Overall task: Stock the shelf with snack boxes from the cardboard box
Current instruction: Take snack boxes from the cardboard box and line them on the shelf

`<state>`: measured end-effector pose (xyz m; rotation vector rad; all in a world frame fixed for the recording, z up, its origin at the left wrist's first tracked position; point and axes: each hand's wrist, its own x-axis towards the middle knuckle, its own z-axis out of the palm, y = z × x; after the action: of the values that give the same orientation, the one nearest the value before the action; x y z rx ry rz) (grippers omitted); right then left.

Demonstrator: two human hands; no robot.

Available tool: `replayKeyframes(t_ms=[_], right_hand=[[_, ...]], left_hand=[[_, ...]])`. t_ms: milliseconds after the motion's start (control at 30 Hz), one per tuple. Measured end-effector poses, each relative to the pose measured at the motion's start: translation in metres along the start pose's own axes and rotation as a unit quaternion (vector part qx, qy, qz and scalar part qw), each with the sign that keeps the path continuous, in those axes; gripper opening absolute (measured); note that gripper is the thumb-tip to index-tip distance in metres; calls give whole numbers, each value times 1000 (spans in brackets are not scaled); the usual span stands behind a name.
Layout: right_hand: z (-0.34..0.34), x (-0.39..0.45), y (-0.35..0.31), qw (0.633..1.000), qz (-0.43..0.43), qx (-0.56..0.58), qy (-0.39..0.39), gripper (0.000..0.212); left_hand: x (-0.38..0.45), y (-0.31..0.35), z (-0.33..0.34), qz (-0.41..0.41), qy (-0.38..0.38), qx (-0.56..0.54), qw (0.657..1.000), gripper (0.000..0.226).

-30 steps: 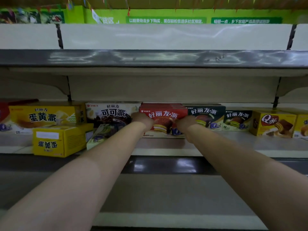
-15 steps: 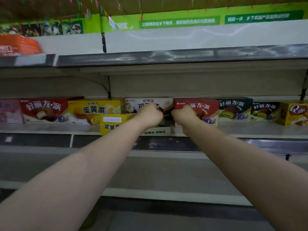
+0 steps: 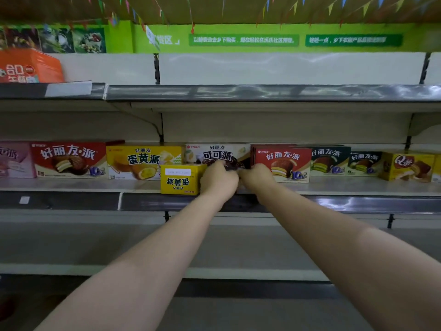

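Observation:
A white cocoa-pie snack box (image 3: 216,152) stands in the row on the middle shelf (image 3: 358,187). My left hand (image 3: 218,181) and my right hand (image 3: 256,176) meet at its lower front, fingers curled against it, hiding its bottom half. Touching my left hand is a small yellow box (image 3: 180,179), upside down at the shelf's front edge. A red pie box (image 3: 282,163) stands right of the white one, just behind my right hand. The cardboard box is out of view.
Along the row are a pink box (image 3: 14,161), a red box (image 3: 69,160), a yellow egg-yolk pie box (image 3: 143,161), two dark green boxes (image 3: 330,161) and a yellow Q box (image 3: 408,166). An orange box (image 3: 28,66) sits on the top shelf. A lower shelf juts out beneath my arms.
Both hands have left the red pie box and moved left to the white cocoa-pie box. The view has swung left, bringing more boxes into sight.

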<state>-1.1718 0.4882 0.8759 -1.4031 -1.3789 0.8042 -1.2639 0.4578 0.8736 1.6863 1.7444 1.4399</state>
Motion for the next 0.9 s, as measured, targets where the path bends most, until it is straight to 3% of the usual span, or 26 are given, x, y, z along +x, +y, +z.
replayKeyframes(t_ms=[100, 200, 300, 367, 500, 667, 800, 900], right_hand=[[-5, -9, -7, 992, 11, 120, 47, 39], [-17, -32, -9, 947, 76, 312, 9, 27], [-30, -52, 10, 930, 60, 363, 19, 19], [-40, -69, 27, 902, 56, 427, 33, 19], [-63, -111, 71, 867, 32, 496, 22, 30], [-110, -161, 139, 878, -36, 475, -53, 29], [-158, -170, 182, 894, -30, 441, -76, 67], [-187, -173, 204, 893, 4, 449, -37, 69]], left_hand=[[-11, 5, -4, 28, 17, -37, 999, 49], [-39, 0, 3, 123, 60, -46, 990, 40], [-74, -8, 11, 167, 93, -132, 973, 21], [-89, -14, 18, 130, 83, -238, 959, 14], [-113, -23, 30, -55, 5, -402, 914, 26], [-179, -24, 49, -166, -126, -468, 859, 36], [-217, -17, 85, -218, -156, -472, 840, 52], [-232, 0, 117, -234, -148, -475, 835, 43]])
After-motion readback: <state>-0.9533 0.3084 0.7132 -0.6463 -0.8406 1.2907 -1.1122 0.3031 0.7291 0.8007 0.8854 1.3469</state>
